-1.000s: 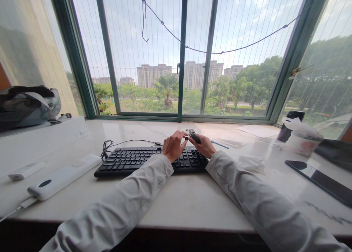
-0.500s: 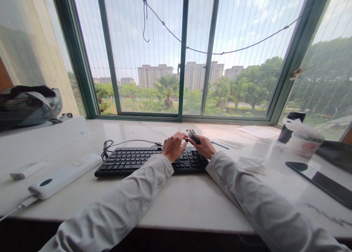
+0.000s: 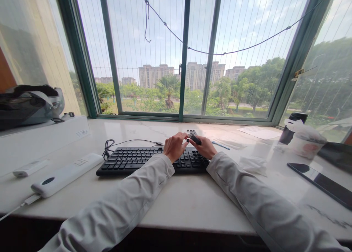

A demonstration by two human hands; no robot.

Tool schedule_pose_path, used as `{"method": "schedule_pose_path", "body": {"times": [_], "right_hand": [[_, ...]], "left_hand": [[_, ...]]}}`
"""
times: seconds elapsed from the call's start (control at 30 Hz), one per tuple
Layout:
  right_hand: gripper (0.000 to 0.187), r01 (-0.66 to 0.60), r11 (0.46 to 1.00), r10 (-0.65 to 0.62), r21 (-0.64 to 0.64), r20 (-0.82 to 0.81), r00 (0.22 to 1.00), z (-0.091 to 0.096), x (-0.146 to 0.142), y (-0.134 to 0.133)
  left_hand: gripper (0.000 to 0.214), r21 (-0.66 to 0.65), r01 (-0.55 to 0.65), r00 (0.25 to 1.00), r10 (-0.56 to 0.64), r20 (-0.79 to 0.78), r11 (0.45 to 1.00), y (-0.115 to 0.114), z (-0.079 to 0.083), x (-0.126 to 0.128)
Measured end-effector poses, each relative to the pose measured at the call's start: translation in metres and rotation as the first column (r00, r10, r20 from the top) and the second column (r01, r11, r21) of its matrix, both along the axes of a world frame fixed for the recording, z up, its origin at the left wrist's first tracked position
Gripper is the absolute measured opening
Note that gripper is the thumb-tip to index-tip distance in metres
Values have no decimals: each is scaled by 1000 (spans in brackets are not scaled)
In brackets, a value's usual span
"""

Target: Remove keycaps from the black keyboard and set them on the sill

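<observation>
Black keyboard [image 3: 137,159], white sleeves [image 3: 132,204]

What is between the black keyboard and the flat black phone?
Head view: right of the keyboard, a crumpled white tissue lies on the pale counter, and the person's right sleeve crosses there before the phone.

Matt black plastic keyboard [image 3: 132,160] lies on a glossy, smooth pale stone sill [image 3: 178,200]
</observation>
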State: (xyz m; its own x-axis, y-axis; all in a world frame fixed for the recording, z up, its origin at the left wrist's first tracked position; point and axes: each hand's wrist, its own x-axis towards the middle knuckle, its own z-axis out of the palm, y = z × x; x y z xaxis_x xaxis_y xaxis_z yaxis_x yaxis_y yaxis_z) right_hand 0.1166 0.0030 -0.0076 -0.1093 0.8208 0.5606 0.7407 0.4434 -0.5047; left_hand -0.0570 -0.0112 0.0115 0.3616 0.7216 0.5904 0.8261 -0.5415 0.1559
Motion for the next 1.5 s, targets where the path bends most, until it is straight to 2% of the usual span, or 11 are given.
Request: {"method": "schedule_pose_path", "body": {"times": [0.4, 1.03, 1.27, 1.5], "right_hand": [[40, 13, 999, -10, -38, 60, 998, 2, 0, -2], [45, 0, 999, 1, -49, 35, 999, 2, 0, -3], [45, 59, 996, -63, -62, -70, 996, 6, 3, -1], [43, 52, 997, -59, -53, -128, 990, 8, 1, -3]], "left_hand": [[20, 25, 35, 999, -35, 10, 999, 5, -4, -1], [22, 13, 30, 999, -29, -28, 999, 7, -5, -2], [21, 33, 43, 999, -44, 23, 999, 6, -4, -2], [21, 41, 49, 999, -49, 20, 998, 4, -4, -1]]}}
